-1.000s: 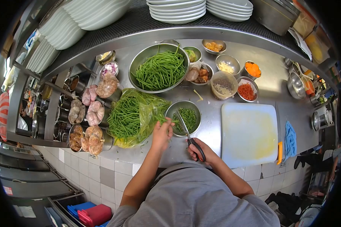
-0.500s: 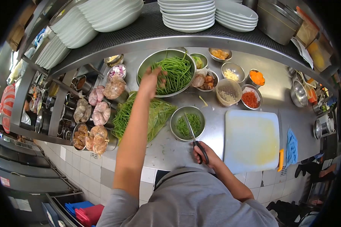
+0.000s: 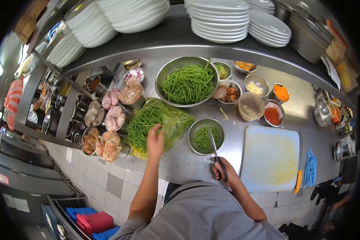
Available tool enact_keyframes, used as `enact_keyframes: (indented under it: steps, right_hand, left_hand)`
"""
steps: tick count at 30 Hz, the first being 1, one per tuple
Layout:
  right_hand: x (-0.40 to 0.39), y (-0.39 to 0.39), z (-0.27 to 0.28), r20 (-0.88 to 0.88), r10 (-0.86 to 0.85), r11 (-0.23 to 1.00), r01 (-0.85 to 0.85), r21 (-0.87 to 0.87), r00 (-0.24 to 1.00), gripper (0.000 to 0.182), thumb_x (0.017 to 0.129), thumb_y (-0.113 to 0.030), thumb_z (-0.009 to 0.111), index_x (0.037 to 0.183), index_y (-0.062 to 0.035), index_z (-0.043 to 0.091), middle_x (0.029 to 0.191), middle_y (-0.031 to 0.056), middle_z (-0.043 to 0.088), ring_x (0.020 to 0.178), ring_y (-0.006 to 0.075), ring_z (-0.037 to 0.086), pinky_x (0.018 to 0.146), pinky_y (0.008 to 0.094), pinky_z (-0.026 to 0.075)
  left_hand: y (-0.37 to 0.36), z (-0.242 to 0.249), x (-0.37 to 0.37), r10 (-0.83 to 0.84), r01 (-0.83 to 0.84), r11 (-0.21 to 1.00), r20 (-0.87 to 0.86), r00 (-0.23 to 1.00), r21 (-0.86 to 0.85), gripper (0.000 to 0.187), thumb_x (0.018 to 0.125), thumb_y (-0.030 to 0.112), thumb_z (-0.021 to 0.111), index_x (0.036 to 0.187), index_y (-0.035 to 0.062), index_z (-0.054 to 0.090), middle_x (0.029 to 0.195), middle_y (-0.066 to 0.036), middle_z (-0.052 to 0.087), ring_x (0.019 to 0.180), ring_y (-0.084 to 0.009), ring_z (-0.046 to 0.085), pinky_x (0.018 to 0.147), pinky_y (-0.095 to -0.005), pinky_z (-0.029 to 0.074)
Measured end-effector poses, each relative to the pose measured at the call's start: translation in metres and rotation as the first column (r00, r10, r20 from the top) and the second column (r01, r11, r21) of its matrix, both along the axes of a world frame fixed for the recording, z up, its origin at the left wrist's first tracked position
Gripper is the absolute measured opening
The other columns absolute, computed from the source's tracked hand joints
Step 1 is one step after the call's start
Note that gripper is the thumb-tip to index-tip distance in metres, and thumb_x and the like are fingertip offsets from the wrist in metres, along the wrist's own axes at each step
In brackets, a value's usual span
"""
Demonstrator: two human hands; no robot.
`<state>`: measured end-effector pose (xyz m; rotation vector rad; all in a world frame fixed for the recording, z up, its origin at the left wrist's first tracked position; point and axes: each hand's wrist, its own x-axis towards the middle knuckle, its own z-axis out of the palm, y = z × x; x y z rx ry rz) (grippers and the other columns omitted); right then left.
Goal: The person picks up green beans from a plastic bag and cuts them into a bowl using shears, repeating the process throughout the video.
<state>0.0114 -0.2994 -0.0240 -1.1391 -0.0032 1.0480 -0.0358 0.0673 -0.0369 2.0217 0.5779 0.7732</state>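
"One bare right hand is wrapping round black-handled steel scissors, whose blades are pointing into a small round steel bowl."

"Why there?"

"Probably so the bowl is catching trimmings; short green pieces are lying inside."

"And the left hand?"

"Its fingers are spreading loosely apart; I'm seeing nothing in its grasp. It is hovering at the near side of long green beans that are lying in a crumpled yellow-green plastic bag. Whether it's touching them, I can't tell. The bag is sitting just beside the small bowl, seemingly for easy reach."

"Where else are beans lying?"

"Beyond the bag, a wide steel bowl is holding another heap."

"What's standing in the way?"

"The bag's loose end is trailing toward the small bowl, plastic-wrapped pinkish bundles are crowding its left, and a long steel shelf is overhanging the counter's far side, carrying stacked white plates. Rightward, a white rectangular cutting board is taking up space, an orange-handled knife and blue cloth lying beyond."
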Motion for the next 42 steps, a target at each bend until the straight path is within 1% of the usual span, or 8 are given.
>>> enact_keyframes:
  steps: [5, 7, 15, 20, 26, 30, 37, 42]
  right_hand:
    - [0.005, 0.017, 0.003, 0.031, 0.017, 0.996, -0.014, -0.087, 0.999, 0.038, 0.106, -0.025, 0.065, 0.137, -0.0063, 0.053, 0.082, 0.0004, 0.055, 0.065, 0.0089, 0.052, 0.054, 0.0254, 0.044]
    - [0.007, 0.024, 0.002, 0.049, 0.060, 0.992, -0.055, -0.111, 0.997, 0.038, 0.105, -0.024, 0.065, 0.136, -0.0063, 0.053, 0.082, 0.0008, 0.055, 0.065, 0.0090, 0.052, 0.054, 0.0255, 0.044]
    - [0.004, 0.027, 0.000, 0.118, 0.110, 0.989, -0.097, -0.109, 0.987, 0.039, 0.103, -0.021, 0.066, 0.137, -0.0064, 0.053, 0.083, 0.0017, 0.058, 0.063, 0.0093, 0.053, 0.053, 0.0258, 0.044]
    - [-0.001, 0.020, 0.000, 0.127, 0.120, 0.986, -0.104, -0.131, 0.985, 0.042, 0.103, -0.022, 0.068, 0.139, -0.0078, 0.052, 0.083, 0.0010, 0.059, 0.063, 0.0086, 0.053, 0.054, 0.0255, 0.045]
    - [-0.004, 0.018, 0.004, 0.116, 0.130, 0.983, -0.113, -0.143, 0.985, 0.044, 0.103, -0.026, 0.070, 0.140, -0.0088, 0.053, 0.083, -0.0001, 0.059, 0.064, 0.0080, 0.054, 0.055, 0.0253, 0.046]
    - [-0.003, 0.014, 0.004, 0.110, 0.116, 0.987, -0.101, -0.127, 0.987, 0.047, 0.102, -0.028, 0.072, 0.140, -0.0093, 0.053, 0.083, -0.0006, 0.059, 0.063, 0.0079, 0.054, 0.055, 0.0253, 0.046]
    - [0.000, 0.011, 0.006, 0.128, 0.105, 0.987, -0.088, -0.134, 0.986, 0.050, 0.102, -0.028, 0.072, 0.142, -0.0065, 0.052, 0.081, -0.0005, 0.059, 0.062, 0.0079, 0.053, 0.054, 0.0251, 0.046]
    - [0.003, 0.007, 0.005, 0.144, 0.115, 0.989, -0.100, -0.109, 0.983, 0.054, 0.101, -0.028, 0.073, 0.145, -0.0053, 0.051, 0.084, -0.0001, 0.060, 0.065, 0.0080, 0.055, 0.055, 0.0248, 0.046]
  left_hand:
    - [-0.042, -0.020, -0.066, -0.051, 0.062, 0.997, -0.247, 0.968, 0.037, 0.040, 0.098, 0.018, 0.070, 0.135, 0.0024, 0.065, 0.139, -0.019, 0.064, 0.122, -0.0327, 0.064, 0.110, -0.0415, 0.047]
    - [-0.045, -0.020, -0.073, -0.137, 0.209, 0.951, -0.297, 0.945, 0.226, 0.041, 0.096, 0.017, 0.071, 0.134, 0.0045, 0.065, 0.141, -0.024, 0.061, 0.130, -0.0411, 0.060, 0.114, -0.0447, 0.044]
    - [0.014, 0.009, -0.045, 0.101, -0.075, 0.975, -0.119, 0.988, 0.211, 0.022, 0.094, 0.009, 0.065, 0.112, 0.0039, 0.075, 0.117, -0.020, 0.072, 0.113, -0.0382, 0.066, 0.099, -0.0439, 0.054]
    - [0.096, 0.024, -0.019, 0.425, -0.325, 0.899, -0.411, 0.806, 0.293, 0.037, 0.095, 0.026, 0.072, 0.120, -0.0010, 0.073, 0.107, -0.024, 0.075, 0.101, -0.0402, 0.072, 0.089, -0.0476, 0.056]
    - [0.141, 0.025, 0.020, 0.298, -0.243, 0.953, -0.700, 0.649, 0.181, 0.045, 0.089, 0.041, 0.075, 0.110, 0.0006, 0.076, 0.111, -0.023, 0.075, 0.104, -0.0396, 0.072, 0.088, -0.0518, 0.056]
    - [0.129, 0.008, 0.030, 0.312, -0.252, 0.950, -0.568, 0.762, 0.183, 0.040, 0.089, 0.040, 0.077, 0.107, 0.0045, 0.076, 0.103, -0.019, 0.077, 0.095, -0.0381, 0.073, 0.081, -0.0509, 0.056]
    - [0.133, -0.003, 0.031, 0.265, -0.195, 0.964, -0.646, 0.716, 0.179, 0.039, 0.090, 0.038, 0.076, 0.103, 0.0006, 0.075, 0.088, -0.017, 0.074, 0.080, -0.0348, 0.069, 0.072, -0.0489, 0.053]
    - [0.147, -0.007, 0.011, 0.156, -0.199, 0.943, -0.172, 0.973, -0.265, 0.028, 0.094, 0.027, 0.080, 0.099, -0.0003, 0.076, 0.078, -0.005, 0.066, 0.066, -0.0113, 0.052, 0.059, -0.0327, 0.041]
